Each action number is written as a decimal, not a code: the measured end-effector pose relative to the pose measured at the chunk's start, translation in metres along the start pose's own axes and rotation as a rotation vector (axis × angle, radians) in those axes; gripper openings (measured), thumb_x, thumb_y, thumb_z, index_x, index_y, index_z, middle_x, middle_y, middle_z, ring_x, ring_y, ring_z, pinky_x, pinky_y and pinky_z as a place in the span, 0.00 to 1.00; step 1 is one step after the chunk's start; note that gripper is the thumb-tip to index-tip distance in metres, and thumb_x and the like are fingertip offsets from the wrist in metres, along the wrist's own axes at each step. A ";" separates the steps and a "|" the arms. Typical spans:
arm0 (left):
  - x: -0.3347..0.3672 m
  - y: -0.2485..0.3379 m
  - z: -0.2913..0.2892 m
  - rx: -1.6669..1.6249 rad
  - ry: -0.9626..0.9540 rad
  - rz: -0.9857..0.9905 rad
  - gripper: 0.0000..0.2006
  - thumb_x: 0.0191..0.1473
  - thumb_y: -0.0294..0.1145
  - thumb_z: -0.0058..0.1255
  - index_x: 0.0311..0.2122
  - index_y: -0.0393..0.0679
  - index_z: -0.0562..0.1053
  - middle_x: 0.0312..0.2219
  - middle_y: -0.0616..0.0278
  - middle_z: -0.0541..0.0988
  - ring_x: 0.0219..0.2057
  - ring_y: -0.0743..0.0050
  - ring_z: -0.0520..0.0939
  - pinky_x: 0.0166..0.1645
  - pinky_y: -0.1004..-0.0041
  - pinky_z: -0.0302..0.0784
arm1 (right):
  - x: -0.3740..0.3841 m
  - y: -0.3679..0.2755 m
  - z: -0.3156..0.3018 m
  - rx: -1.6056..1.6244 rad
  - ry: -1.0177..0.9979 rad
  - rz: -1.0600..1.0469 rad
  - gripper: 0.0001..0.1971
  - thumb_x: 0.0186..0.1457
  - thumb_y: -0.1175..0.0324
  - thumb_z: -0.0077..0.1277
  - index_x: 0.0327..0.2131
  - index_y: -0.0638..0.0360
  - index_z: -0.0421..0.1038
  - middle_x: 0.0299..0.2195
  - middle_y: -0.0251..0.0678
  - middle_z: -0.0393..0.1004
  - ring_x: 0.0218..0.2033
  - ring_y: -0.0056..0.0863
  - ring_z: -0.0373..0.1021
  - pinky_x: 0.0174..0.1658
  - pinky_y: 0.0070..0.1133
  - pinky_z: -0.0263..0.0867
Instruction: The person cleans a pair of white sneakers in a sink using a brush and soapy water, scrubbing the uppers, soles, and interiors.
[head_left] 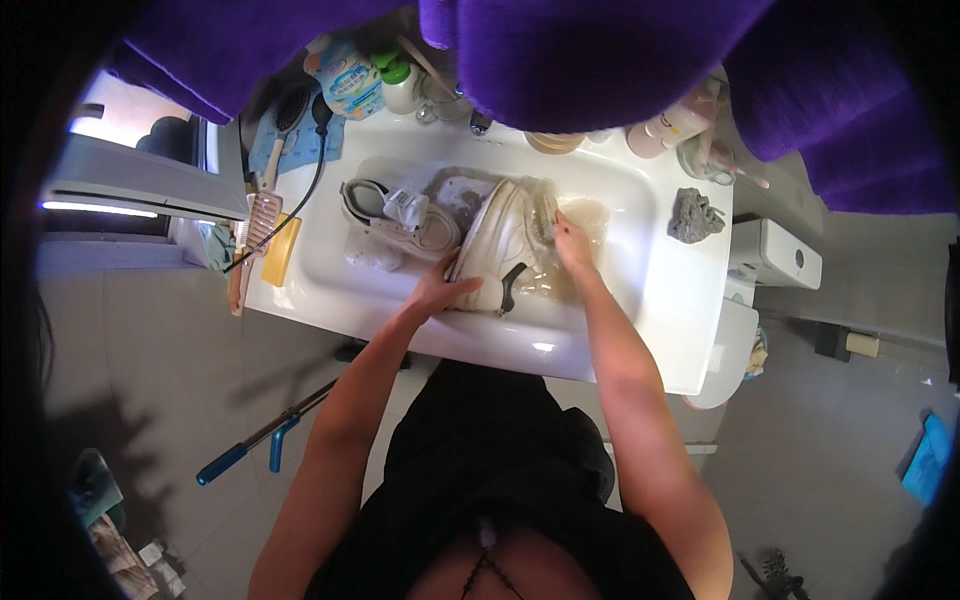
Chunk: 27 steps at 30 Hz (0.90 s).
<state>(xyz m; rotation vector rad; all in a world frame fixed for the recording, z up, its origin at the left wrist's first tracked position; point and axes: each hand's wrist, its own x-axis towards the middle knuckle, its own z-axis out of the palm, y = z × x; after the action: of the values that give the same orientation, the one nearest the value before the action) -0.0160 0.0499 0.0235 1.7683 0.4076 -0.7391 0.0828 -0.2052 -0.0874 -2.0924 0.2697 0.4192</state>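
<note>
In a white sink (650,300) with murky water, my left hand (440,289) grips a white sneaker (492,240) near its heel, which has a black patch. The sneaker lies tilted on its side with its toe toward the back. At its right side my right hand (571,240) is closed around a scrubbing brush (544,222), whose bristles face the shoe. A second pale shoe (425,229) rests in the basin to the left, with a crumpled whitish piece (406,208) on top of it.
Purple towels (610,60) hang over the back of the sink. Bottles including a green-topped pump bottle (400,85) line the rear rim. A grey crumpled cloth (696,216) lies on the right rim; a yellow-handled brush (281,252) and hairbrushes sit at left. A toilet (728,345) stands right.
</note>
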 end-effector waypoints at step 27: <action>0.000 -0.022 -0.009 -0.094 0.070 0.125 0.44 0.35 0.50 0.57 0.56 0.38 0.57 0.48 0.47 0.68 0.50 0.61 0.69 0.54 0.73 0.60 | -0.009 -0.080 0.001 -0.760 0.034 -0.339 0.24 0.55 0.67 0.38 0.57 0.42 0.52 0.27 0.50 0.72 0.28 0.46 0.70 0.33 0.39 0.65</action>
<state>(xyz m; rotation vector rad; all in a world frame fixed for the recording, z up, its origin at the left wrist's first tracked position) -0.0264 0.0655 0.0092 1.7176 0.3693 -0.5616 0.1026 -0.1621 -0.0228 -2.8208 -0.2751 0.3028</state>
